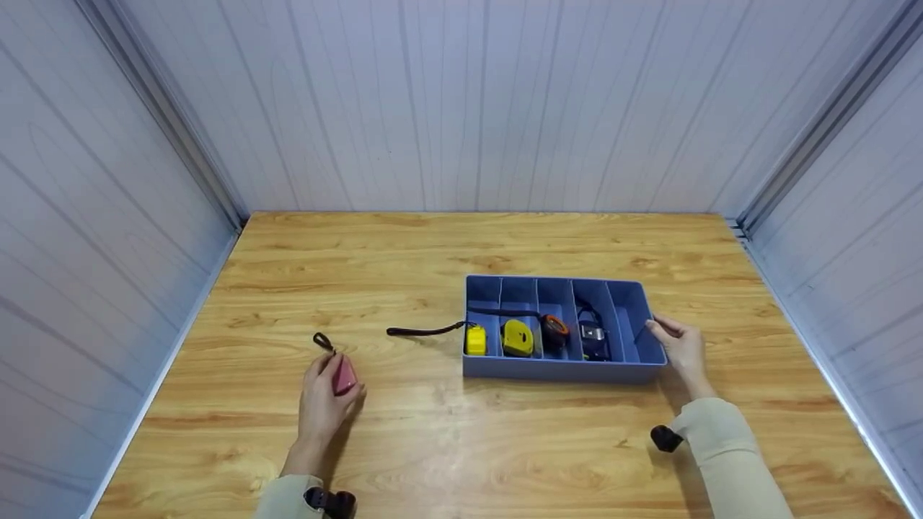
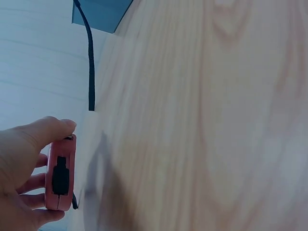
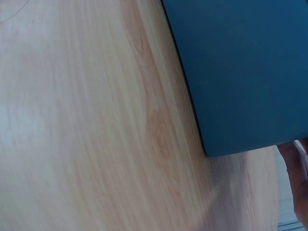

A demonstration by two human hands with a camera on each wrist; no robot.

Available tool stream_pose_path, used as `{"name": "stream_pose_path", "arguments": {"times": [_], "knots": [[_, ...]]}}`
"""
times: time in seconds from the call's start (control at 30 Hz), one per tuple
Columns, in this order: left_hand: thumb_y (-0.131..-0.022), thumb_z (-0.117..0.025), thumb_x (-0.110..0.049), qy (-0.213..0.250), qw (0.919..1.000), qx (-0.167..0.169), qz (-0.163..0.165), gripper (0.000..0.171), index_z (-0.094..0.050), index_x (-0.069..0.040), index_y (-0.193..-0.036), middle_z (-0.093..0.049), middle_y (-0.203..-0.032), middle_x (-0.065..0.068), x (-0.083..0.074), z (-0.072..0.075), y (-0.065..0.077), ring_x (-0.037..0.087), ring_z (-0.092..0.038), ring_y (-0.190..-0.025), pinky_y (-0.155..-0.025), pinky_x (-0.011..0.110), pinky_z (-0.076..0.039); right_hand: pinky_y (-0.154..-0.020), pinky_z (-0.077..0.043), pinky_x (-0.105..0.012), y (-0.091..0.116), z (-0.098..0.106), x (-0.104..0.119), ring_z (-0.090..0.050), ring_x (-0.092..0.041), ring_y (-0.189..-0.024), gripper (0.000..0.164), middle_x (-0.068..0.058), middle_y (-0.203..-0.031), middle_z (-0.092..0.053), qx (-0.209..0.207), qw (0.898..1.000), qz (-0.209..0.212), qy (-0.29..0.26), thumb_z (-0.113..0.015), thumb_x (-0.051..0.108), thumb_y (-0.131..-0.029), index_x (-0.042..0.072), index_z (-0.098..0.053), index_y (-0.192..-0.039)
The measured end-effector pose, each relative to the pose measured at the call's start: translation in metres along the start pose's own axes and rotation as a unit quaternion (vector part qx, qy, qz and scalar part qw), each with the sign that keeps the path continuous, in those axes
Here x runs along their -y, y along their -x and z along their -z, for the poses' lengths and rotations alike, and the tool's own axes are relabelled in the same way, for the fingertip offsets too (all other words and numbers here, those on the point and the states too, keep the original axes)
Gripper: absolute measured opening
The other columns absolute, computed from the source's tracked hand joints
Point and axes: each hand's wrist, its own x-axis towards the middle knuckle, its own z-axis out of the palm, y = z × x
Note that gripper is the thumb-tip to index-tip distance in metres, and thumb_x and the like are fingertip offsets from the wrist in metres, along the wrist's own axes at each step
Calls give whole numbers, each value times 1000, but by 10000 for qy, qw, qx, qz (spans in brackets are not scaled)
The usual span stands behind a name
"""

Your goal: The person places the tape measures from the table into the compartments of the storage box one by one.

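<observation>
My left hand (image 1: pixel 324 396) grips a pink tape measure (image 1: pixel 345 375), thumb on one side and fingers on the other. Its short black loop (image 1: pixel 323 341) sticks out beyond the fingers. In the left wrist view the dark mouth of the pink tape measure (image 2: pixel 61 178) faces the camera. My right hand (image 1: pixel 681 349) holds the right end wall of a blue divided box (image 1: pixel 562 370), thumb over the rim; most of its fingers are hidden. Inside lie a bright yellow tape measure (image 1: pixel 476 340), a yellow-green one (image 1: pixel 518 337), a black-and-orange one (image 1: pixel 554 331) and a dark one (image 1: pixel 593 339).
From the bright yellow tape measure a black strap (image 1: pixel 425 331) runs over the box's left wall onto the wooden table (image 1: pixel 404 447). Another dark strap (image 1: pixel 505 312) lies across the dividers. Pale panel walls (image 1: pixel 447 108) enclose the table at the back and sides.
</observation>
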Motion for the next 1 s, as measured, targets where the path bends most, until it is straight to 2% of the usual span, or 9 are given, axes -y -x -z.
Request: {"name": "stream_pose_path", "arguments": {"times": [0.2, 0.27, 0.4, 0.53, 0.73, 0.93, 1.0], "knots": [[-64, -77, -4, 230, 9994, -185, -199, 58, -53, 12, -114, -45, -119, 26, -8, -3, -1, 39, -41, -109, -90, 47, -37, -66, -43, -10, 11, 0, 17, -59, -9, -89, 45, -15, -103, -61, -92, 9993, 92, 354, -64, 33, -80, 1, -61, -111], [-64, -77, -4, 295, 9993, -167, -172, 58, -53, 11, -115, -44, -120, 26, -11, -4, -1, 39, -41, -110, -90, 47, -37, -65, -44, -9, 11, 0, 18, -59, -4, -86, 44, -11, -101, -63, -130, 9997, -71, 179, -66, 33, -79, 3, -62, -110], [-66, -76, -6, 342, 9993, -70, -121, 59, -52, 10, -117, -43, -122, 25, -17, -5, -2, 37, -40, -111, -90, 46, -38, -66, -44, -9, 10, 1, 18, -57, 3, -82, 43, -10, -102, -63, -103, 9999, -26, 91, -66, 32, -79, 2, -62, -111], [-67, -76, -6, 406, 9990, -47, -180, 60, -51, 10, -118, -43, -122, 25, -23, -6, -4, 37, -40, -111, -89, 46, -39, -67, -44, -9, 9, 0, 19, -55, 6, -80, 40, -17, -106, -59, -92, 9995, 108, 296, -64, 28, -82, 1, -61, -112], [-66, -77, -5, 526, 9979, -137, -348, 60, -51, 10, -118, -45, -120, 23, -32, -10, -6, 36, -42, -109, -88, 46, -40, -68, -43, -9, 9, -2, 20, -52, 12, -76, 38, -16, -105, -59, -88, 9997, -17, 222, -64, 24, -82, 1, -60, -112], [-65, -77, -4, 656, 9969, -164, -407, 60, -52, 8, -118, -45, -120, 22, -41, -14, -7, 34, -43, -108, -87, 45, -41, -66, -44, -9, 10, -1, 19, -56, 6, -78, 41, -14, -101, -61, -47, 9998, 125, 156, -64, 27, -81, 0, -60, -112], [-65, -77, -4, 699, 9963, -193, -470, 60, -52, 8, -118, -45, -120, 22, -44, -16, -8, 34, -43, -108, -87, 45, -41, -66, -44, -9, 9, 0, 16, -56, 4, -80, 41, -9, -100, -64, -56, 9999, 83, 25, -66, 29, -79, 3, -62, -110]]}}
